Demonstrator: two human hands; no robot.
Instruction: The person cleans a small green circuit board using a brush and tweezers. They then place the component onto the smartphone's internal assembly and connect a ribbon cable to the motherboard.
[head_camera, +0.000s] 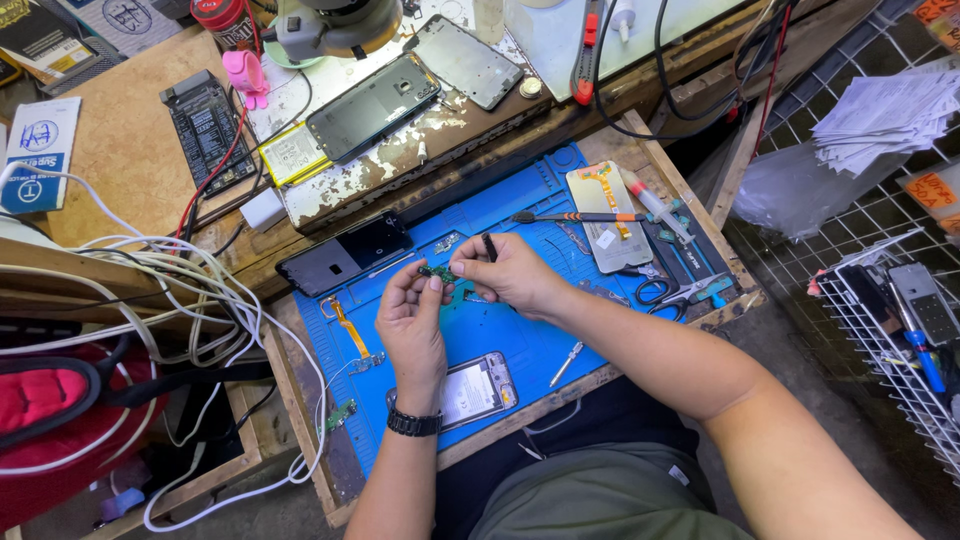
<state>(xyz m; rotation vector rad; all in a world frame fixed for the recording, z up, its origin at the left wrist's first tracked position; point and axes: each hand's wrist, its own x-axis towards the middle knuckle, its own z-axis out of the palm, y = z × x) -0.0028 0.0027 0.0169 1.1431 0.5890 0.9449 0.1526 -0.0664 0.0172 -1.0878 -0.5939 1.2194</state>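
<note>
My left hand (412, 318) pinches a small green circuit board (437, 272) above the blue work mat (520, 345). My right hand (512, 272) touches the board's right end with its fingertips and grips a thin black tool (489, 246) that sticks up between thumb and finger. A black watch (413, 424) sits on my left wrist. An opened phone body (478, 390) lies on the mat just below my left forearm. A small screwdriver (565, 363) rests to its right.
On the mat lie an orange flex cable (349, 330), a phone frame (608, 216), a black-and-orange screwdriver (578, 217), scissors (655, 292) and a dark phone screen (345, 252). Behind are phones (373, 107), a battery (293, 154), tangled white cables (190, 275). A wire basket (900, 330) stands at right.
</note>
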